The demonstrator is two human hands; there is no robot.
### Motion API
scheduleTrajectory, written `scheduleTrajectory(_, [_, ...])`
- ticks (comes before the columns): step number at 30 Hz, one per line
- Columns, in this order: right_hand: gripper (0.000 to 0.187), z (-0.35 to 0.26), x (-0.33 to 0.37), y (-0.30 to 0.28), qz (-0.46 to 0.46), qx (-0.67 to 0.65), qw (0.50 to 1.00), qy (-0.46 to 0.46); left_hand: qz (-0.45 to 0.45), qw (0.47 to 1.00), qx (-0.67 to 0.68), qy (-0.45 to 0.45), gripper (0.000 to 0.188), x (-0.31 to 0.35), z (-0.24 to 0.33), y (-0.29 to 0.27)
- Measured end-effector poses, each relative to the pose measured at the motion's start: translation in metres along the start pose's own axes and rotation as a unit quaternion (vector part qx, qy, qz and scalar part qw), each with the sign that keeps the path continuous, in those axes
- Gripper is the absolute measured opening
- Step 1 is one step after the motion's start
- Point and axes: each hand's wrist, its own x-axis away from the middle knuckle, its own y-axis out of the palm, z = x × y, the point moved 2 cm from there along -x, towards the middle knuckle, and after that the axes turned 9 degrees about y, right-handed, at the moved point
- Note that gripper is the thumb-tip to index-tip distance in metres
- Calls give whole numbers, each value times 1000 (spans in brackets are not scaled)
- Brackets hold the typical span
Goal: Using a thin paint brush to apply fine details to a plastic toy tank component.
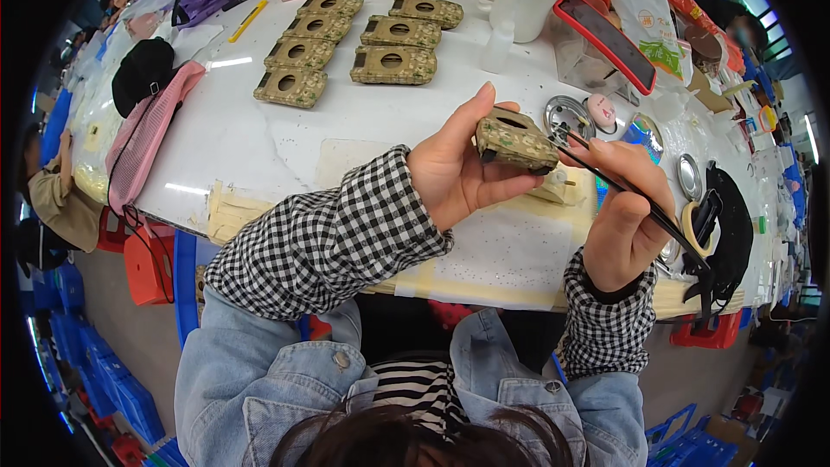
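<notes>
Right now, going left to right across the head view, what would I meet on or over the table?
Black cap, yellow pen-like tool, left group of camouflage shells, right group of camouflage shells, held shell in the left hand, right hand holding a slim dark tool, black fabric item.

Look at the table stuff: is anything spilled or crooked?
Tiny dark specks are scattered over the white paper, as if something spilled; I can't tell what they are. The red-edged phone looks tilted, not flat, by a clear plastic box.
</notes>
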Motion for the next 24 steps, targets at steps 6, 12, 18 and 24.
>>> scheduleTrajectory(6, [36,1,2,2,19,-17,1000,9,17,999,-41,-5,50,4,3,8])
scheduleTrajectory(12, [33,-5,6,0,26,55,998,21,-104,986,-132,16,53,20,-8,-2])
scheduleTrajectory(18, [47,-9,-5,5,-192,46,979,50,-213,960,-173,57,72,31,-4,-7])
scheduleTrajectory(24, [51,-7,-5,9,-338,-67,935,79,-361,916,-155,-75,83,39,0,-5])
